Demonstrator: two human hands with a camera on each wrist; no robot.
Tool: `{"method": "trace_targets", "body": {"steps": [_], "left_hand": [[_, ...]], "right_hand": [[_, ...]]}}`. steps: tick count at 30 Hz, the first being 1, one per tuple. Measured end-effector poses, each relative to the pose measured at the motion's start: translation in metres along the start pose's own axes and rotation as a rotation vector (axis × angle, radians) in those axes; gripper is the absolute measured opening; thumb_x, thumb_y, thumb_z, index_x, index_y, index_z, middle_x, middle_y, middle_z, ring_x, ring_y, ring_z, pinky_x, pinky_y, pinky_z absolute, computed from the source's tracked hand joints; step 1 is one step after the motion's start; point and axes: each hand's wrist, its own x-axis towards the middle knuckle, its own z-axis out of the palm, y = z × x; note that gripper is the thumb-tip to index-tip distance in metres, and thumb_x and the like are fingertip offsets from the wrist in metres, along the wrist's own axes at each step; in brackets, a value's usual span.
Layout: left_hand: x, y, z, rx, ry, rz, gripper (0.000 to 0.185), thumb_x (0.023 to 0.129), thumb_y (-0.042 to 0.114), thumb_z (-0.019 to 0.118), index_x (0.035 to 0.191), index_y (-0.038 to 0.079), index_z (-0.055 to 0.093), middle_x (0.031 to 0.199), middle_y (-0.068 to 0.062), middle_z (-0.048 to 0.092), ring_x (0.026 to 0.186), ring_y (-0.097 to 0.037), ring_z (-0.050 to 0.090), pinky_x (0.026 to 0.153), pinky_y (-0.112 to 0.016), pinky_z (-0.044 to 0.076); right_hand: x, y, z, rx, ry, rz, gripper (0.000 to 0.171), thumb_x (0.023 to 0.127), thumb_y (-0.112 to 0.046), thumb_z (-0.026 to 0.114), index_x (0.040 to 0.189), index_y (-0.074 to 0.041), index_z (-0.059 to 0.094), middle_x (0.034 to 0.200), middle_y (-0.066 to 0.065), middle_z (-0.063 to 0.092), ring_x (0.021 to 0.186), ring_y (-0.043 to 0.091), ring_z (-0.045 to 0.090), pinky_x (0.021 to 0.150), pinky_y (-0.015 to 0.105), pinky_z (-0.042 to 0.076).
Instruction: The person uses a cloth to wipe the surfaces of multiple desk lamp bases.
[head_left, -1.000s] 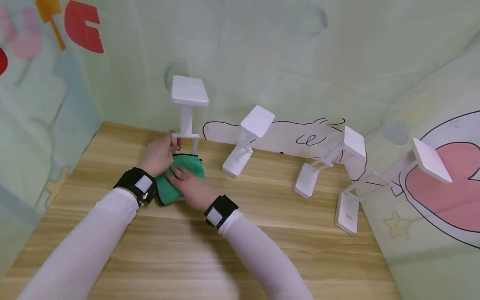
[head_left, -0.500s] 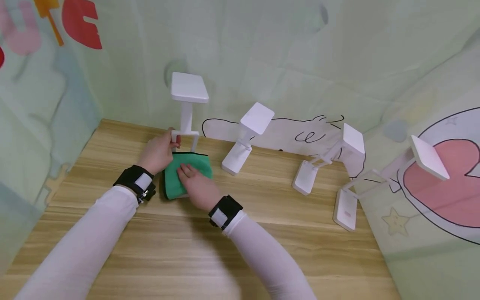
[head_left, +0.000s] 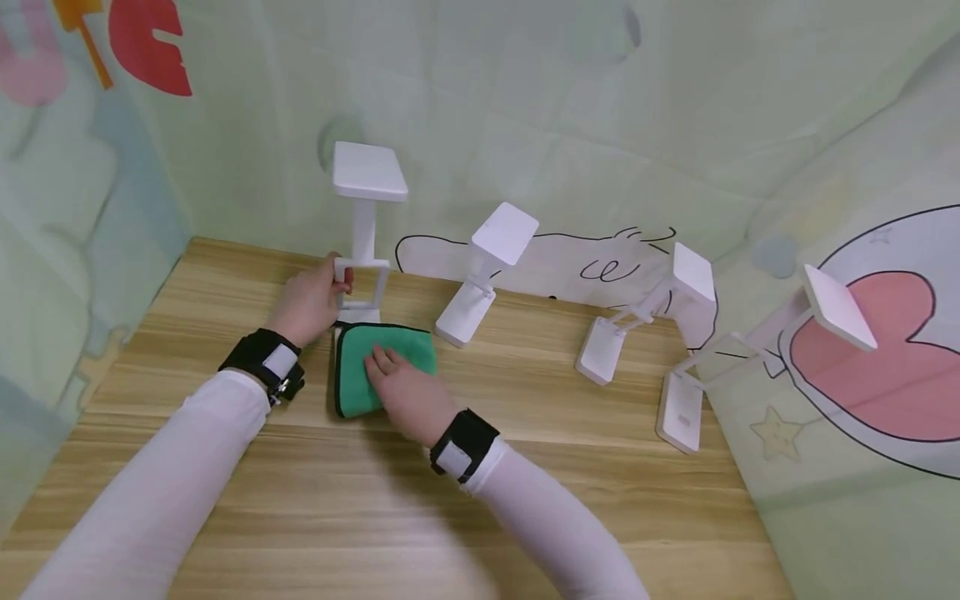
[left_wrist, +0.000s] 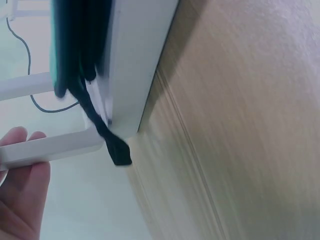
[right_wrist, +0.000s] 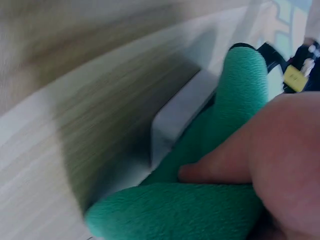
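I see a light wooden table (head_left: 525, 467) with four white folding plastic stands. Leftmost white stand (head_left: 363, 242) is upright at the back left, and a folded green microfibre cloth (head_left: 375, 362) covers its base. Right hand (head_left: 408, 396) presses flat on the cloth, fingers straight. Left hand (head_left: 307, 302) pinches the stand's lower arm. No containers here.

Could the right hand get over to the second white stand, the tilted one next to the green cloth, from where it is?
Probably yes. The right hand presses the green cloth, and the tilted stand stands just beyond on bare table, nothing between them.
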Motion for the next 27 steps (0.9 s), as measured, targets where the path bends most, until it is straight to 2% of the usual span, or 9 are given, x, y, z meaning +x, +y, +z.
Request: {"method": "trace_targets", "body": {"steps": [8, 15, 23, 27], "left_hand": [[-0.001, 0.001, -0.003, 0.006, 0.001, 0.003, 0.007, 0.108, -0.001, 0.054, 0.114, 0.001, 0.053, 0.093, -0.021, 0.066, 0.074, -0.036, 0.062, 0.065, -0.050, 0.050], [-0.001, 0.002, -0.002, 0.038, 0.013, 0.009, 0.009, 0.107, 0.001, 0.056, 0.116, -0.001, 0.053, 0.094, -0.022, 0.067, 0.075, -0.037, 0.064, 0.066, -0.054, 0.052], [-0.001, -0.001, -0.001, 0.039, 0.022, 0.005, 0.009, 0.107, 0.001, 0.056, 0.116, 0.000, 0.054, 0.095, -0.022, 0.068, 0.077, -0.037, 0.064, 0.068, -0.055, 0.052], [-0.001, -0.001, -0.001, 0.036, 0.028, 0.023, 0.009, 0.107, 0.001, 0.056, 0.116, 0.000, 0.054, 0.094, -0.021, 0.068, 0.076, -0.038, 0.065, 0.068, -0.056, 0.052]], "right_hand": [[-0.015, -0.025, -0.009, -0.104, -0.035, 0.000, 0.049, 0.112, -0.015, 0.056, 0.159, -0.006, 0.049, 0.163, 0.013, 0.049, 0.149, 0.027, 0.048, 0.115, 0.033, 0.043], [-0.018, -0.046, -0.014, -0.152, -0.037, -0.074, 0.045, 0.112, -0.015, 0.057, 0.157, -0.007, 0.054, 0.161, 0.013, 0.051, 0.148, 0.027, 0.049, 0.115, 0.031, 0.043], [0.004, -0.040, -0.021, -0.051, -0.074, -0.160, 0.053, 0.108, -0.015, 0.062, 0.159, -0.006, 0.049, 0.164, 0.013, 0.047, 0.150, 0.026, 0.046, 0.118, 0.029, 0.038], [0.018, -0.035, -0.021, -0.027, -0.060, -0.197, 0.055, 0.107, -0.012, 0.064, 0.160, -0.005, 0.048, 0.165, 0.013, 0.046, 0.152, 0.027, 0.044, 0.120, 0.028, 0.036]]}}
